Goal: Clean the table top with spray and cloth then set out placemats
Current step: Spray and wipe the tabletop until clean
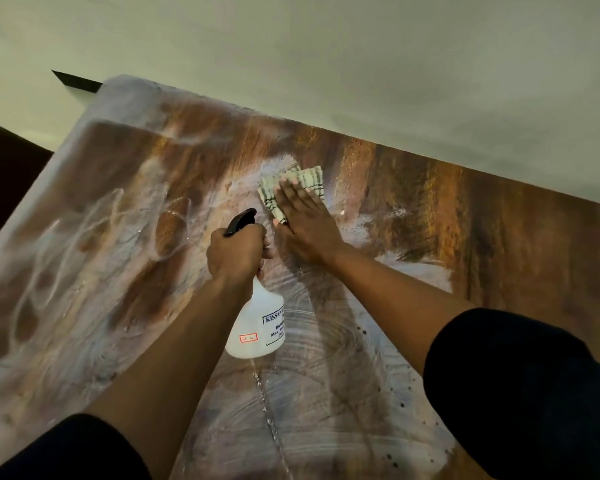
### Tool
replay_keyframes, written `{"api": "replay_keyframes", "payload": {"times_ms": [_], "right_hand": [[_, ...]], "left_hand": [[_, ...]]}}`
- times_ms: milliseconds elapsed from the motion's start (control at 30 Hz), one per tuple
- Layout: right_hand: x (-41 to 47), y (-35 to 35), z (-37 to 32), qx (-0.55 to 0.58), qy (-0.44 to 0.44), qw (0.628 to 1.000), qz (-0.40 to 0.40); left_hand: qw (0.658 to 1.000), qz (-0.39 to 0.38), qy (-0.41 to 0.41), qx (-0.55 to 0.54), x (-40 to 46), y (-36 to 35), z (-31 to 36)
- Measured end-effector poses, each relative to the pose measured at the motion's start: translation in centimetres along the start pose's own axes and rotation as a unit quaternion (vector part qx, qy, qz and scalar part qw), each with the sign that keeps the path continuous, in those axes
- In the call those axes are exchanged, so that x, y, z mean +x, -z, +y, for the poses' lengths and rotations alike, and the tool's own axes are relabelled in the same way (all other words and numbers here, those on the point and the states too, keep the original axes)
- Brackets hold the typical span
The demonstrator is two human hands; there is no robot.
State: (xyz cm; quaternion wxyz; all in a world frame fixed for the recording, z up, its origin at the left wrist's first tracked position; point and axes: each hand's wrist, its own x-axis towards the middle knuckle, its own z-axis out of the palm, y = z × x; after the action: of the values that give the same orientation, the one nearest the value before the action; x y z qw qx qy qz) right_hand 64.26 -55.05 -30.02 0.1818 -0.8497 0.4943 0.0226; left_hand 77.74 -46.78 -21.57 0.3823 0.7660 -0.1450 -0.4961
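1. Table (pixel 413 188): wet across most of its wood-grain top, with white foamy swirls toward the left edge and a line of droplets running to the near edge. Could dry into streaks if left unwiped; placemats laid on a damp top would trap moisture. No placemats in view.
2. Spray bottle (pixel 257 320): gripped at the neck by the left hand (pixel 238 252), fingers curled round the trigger head, held over the middle of the table just beside the wiping hand. Nozzle appears to aim toward the far edge, though blur makes that hard to confirm. Could wet the other hand or overspray onto the wall along the far edge. Could also slip from wet fingers and drop onto the table.
3. Cloth (pixel 293 188): striped, crumpled, near the far edge, pressed flat under the right hand (pixel 303 221) with fingers straight and spread. Could bunch up or slide out from under the palm on the slick film, leaving bare skin smearing the foam.
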Motion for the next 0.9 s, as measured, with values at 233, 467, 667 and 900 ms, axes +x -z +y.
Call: {"api": "replay_keyframes", "payload": {"times_ms": [233,467,667,900], "right_hand": [[-6.4,1.9,8.2,0.021,-0.073,0.997,0.007],[-11.6,2.9,15.4,0.034,-0.273,0.961,0.035],[-9.0,2.1,9.7,0.057,-0.236,0.970,0.016],[-7.6,-1.2,0.4,0.018,0.013,0.999,-0.032]], "left_hand": [[1.000,0.007,-0.002,0.014,-2.8,-1.0,-0.9],[1.000,0.006,-0.021,0.015,-5.2,-2.2,-1.6],[0.999,0.015,-0.031,0.006,-6.5,-1.7,-1.7],[0.999,0.025,-0.025,0.012,-5.5,0.3,-0.8]]}}
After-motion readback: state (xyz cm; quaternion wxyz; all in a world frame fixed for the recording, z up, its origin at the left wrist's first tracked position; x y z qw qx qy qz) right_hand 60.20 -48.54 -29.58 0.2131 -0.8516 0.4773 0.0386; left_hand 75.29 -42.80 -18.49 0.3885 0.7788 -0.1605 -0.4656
